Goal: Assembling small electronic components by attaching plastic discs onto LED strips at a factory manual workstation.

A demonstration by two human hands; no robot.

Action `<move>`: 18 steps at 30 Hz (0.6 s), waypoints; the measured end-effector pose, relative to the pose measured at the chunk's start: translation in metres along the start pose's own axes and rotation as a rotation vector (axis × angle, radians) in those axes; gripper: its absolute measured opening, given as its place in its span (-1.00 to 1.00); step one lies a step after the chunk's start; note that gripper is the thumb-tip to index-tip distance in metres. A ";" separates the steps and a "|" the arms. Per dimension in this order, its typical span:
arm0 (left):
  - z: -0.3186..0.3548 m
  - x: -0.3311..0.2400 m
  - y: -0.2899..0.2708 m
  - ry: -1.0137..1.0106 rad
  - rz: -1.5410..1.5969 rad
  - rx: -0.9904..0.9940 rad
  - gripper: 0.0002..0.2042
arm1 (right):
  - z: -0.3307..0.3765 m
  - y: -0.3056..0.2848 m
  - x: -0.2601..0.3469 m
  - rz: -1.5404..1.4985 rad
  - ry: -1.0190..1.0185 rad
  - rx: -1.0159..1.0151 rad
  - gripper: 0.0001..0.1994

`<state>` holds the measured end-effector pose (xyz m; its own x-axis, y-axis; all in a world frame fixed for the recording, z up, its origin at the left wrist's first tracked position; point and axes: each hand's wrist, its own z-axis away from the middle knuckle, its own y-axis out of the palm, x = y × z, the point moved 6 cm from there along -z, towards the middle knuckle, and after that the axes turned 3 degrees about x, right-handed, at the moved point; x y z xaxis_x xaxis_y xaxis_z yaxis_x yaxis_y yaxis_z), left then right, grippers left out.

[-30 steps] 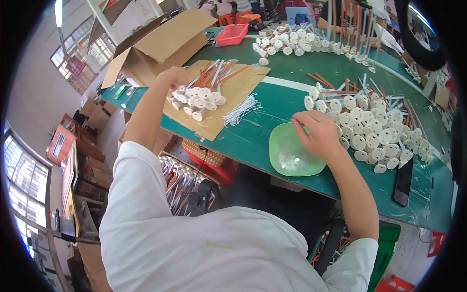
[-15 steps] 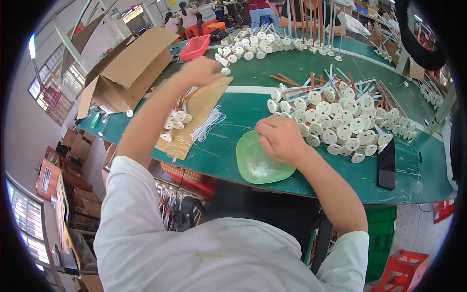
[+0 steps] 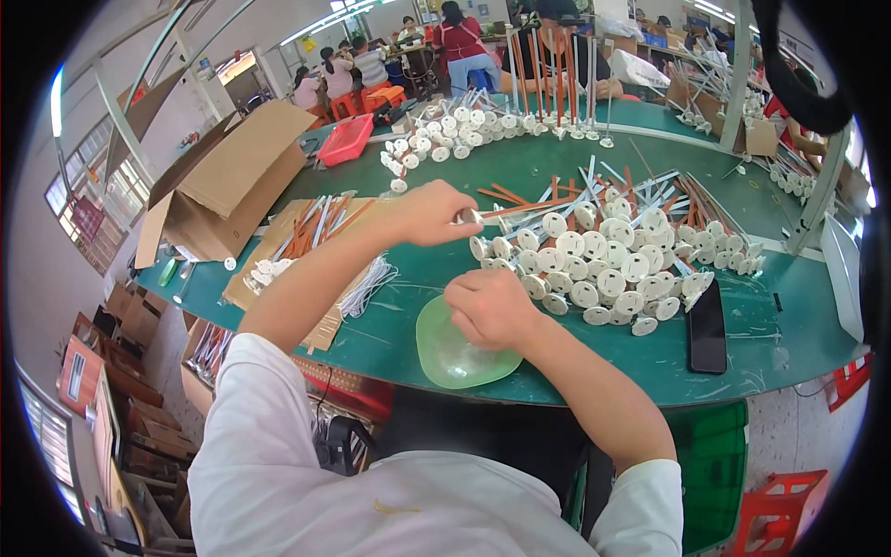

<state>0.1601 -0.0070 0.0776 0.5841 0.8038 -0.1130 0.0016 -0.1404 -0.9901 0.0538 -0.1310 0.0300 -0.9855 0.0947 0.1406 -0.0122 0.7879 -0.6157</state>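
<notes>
Assembly step: my left hand (image 3: 429,212) has its fingers closed on one white-disc rod (image 3: 520,215), lifted at the pile (image 3: 603,260) edge. My right hand (image 3: 490,306), curled over the green dish (image 3: 445,357), grip unclear. Next, I judge, both must meet precisely above the surface (image 3: 557,362).

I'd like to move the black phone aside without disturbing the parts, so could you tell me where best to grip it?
Grip the black phone by its long edges, from its right: it lies flat, and the white round-headed parts crowd its left.
</notes>
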 end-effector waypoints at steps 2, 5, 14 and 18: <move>0.015 0.000 -0.017 0.016 -0.014 -0.003 -0.65 | 0.000 -0.001 -0.002 0.008 0.002 -0.001 -0.88; 0.044 -0.001 -0.047 0.038 -0.018 -0.009 -0.68 | 0.002 -0.003 -0.001 0.020 0.010 -0.001 -0.89; 0.130 0.015 -0.100 -0.105 0.752 -0.431 -0.75 | -0.003 0.003 0.005 0.101 0.131 -0.018 -0.83; 0.112 0.016 -0.021 -0.083 1.176 -0.356 -0.70 | -0.005 -0.016 0.004 0.138 0.155 -0.350 -0.72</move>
<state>0.0787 0.0734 0.0870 0.3271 0.1144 -0.9381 -0.2615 -0.9429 -0.2061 0.0505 -0.1402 0.0442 -0.9365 0.2835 0.2066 0.2030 0.9183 -0.3399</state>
